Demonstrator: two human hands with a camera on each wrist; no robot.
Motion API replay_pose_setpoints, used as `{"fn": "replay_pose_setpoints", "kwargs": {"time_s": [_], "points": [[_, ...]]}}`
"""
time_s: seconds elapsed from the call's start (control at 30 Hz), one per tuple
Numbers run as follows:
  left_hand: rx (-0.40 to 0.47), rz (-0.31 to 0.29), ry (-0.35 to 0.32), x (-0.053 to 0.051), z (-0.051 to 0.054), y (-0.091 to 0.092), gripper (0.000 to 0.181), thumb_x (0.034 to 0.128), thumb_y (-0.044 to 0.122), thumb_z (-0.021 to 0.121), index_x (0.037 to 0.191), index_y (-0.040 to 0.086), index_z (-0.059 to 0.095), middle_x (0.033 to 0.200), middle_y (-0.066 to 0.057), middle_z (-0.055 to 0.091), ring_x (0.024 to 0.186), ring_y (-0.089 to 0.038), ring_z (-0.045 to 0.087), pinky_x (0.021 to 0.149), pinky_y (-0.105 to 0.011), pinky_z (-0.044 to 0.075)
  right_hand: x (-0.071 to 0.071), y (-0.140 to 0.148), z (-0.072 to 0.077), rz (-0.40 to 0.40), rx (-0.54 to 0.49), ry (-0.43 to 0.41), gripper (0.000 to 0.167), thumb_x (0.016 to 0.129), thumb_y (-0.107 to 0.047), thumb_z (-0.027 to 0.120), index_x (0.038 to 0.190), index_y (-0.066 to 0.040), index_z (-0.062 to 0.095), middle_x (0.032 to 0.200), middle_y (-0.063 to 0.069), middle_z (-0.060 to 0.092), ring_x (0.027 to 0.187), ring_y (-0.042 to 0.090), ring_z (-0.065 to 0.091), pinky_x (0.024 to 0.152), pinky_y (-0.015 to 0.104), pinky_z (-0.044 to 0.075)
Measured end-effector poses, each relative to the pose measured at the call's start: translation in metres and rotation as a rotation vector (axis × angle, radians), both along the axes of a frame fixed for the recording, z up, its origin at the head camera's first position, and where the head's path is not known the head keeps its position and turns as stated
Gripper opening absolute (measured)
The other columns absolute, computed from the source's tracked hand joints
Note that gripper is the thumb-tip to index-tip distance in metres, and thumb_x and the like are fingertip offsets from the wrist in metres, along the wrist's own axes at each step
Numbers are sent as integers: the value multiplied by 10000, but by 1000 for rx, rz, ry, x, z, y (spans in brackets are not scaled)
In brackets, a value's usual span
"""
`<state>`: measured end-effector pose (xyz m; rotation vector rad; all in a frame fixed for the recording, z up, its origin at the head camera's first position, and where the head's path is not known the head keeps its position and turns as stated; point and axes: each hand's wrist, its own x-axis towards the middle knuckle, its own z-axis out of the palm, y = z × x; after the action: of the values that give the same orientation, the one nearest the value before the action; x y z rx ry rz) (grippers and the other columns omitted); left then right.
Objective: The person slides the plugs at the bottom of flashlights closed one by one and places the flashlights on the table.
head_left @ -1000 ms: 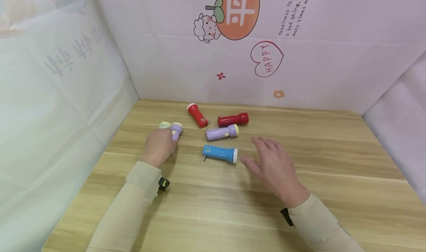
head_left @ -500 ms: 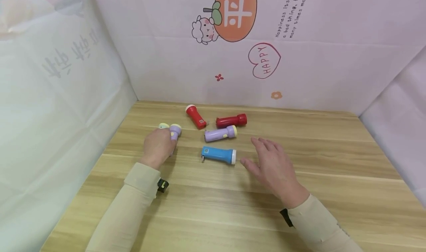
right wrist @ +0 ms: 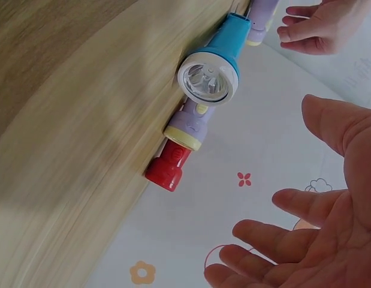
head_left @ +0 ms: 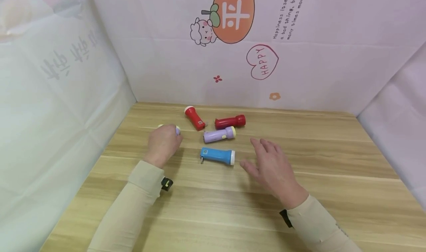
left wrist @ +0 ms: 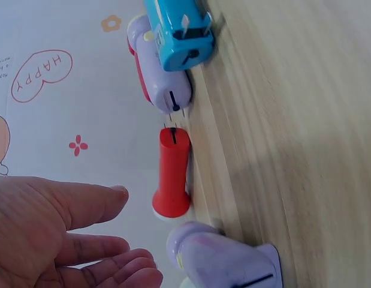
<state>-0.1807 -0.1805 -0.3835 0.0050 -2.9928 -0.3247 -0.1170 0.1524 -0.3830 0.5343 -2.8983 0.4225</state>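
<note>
My left hand (head_left: 164, 145) hovers over two flashlights at the table's left, hiding most of them in the head view. One is purple (head_left: 178, 130) with a yellow rim. Of the other, only a pale rim (head_left: 160, 126) shows. In the left wrist view, the thumb and loosely bent fingers stand apart from that purple flashlight, which lies on the table. My right hand (head_left: 274, 172) is held over the table with spread fingers, holding nothing. Nearest to it lies a blue flashlight (head_left: 216, 155) with a white head; its prongs are folded out.
Behind the blue flashlight lies another purple flashlight (head_left: 217, 135), with a dark red flashlight (head_left: 229, 122) just beyond it. A bright red flashlight (head_left: 195, 119) with a white rim lies at the back left. Printed white cloth (head_left: 166, 67) walls the wooden table (head_left: 206, 207) at the back and sides.
My left hand has let go at the two left flashlights, risen and shifted slightly right, covering more of the purple one. The right hand stays in place. The head view has tilted slightly.
</note>
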Motion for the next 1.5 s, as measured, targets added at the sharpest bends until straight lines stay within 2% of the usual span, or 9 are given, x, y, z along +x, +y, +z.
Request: {"fn": "replay_pose_setpoints", "kwargs": {"time_s": [0.13,0.23,0.37,0.63,0.9,1.13,1.23,1.37,1.5], "points": [[0,13,-21,-4,1,6,261,990,295,671,950,37,688,833,-102,685,750,-275,638,656,-448,555,0,2,-2,-10,-10,-27,845,940,-497,737,1551,-9,417,1522,334,467,1397,532,447,1127,678,389],[-8,17,-32,-7,1,10,331,998,314,665,1096,0,703,949,-153,731,831,-315,694,723,-485,588,1,3,-4,-15,-12,-35,855,942,-500,733,1555,-6,400,1540,352,429,1407,550,425,1127,685,382],[8,6,-42,-11,-2,14,401,1006,310,659,1208,-35,680,1042,-203,735,890,-345,717,756,-495,601,2,4,-4,-24,5,-41,873,947,-502,728,1565,2,373,1563,381,371,1421,576,390,1134,693,366],[64,-7,-69,-21,-11,21,431,1015,306,641,1256,-51,639,1043,-192,705,843,-297,665,744,-451,595,3,7,-7,-37,55,-55,931,947,-538,713,1588,12,321,1596,400,292,1440,621,324,1169,702,302],[64,10,-89,-30,-14,27,432,1016,334,654,1256,-25,626,976,-144,684,766,-271,618,677,-404,555,4,8,-10,-39,82,-43,955,930,-553,727,1583,21,332,1601,405,275,1447,628,304,1182,699,283],[70,-7,-84,-39,-17,28,311,1026,299,636,1139,10,625,827,-96,637,694,-245,595,581,-347,480,4,9,-10,-50,89,-46,958,917,-559,740,1583,4,345,1611,392,268,1445,634,296,1171,709,292],[77,-5,-92,-44,-18,28,360,1025,286,623,1240,-3,606,889,-123,655,738,-267,609,620,-374,504,5,9,-10,-51,93,-41,958,912,-561,745,1580,3,354,1608,390,277,1442,632,305,1168,708,300],[88,-1,-110,-52,-21,30,536,1021,273,602,1480,13,505,1068,-175,687,835,-291,622,720,-408,541,5,9,-10,-52,101,-37,957,910,-564,745,1578,4,361,1605,390,285,1443,628,309,1175,701,295],[96,-4,-118,-58,-24,32,605,1027,285,595,1560,47,436,1140,-189,695,859,-296,627,749,-421,551,5,9,-10,-58,105,-36,957,907,-566,747,1576,1,365,1602,391,289,1443,628,310,1180,696,292]]}}
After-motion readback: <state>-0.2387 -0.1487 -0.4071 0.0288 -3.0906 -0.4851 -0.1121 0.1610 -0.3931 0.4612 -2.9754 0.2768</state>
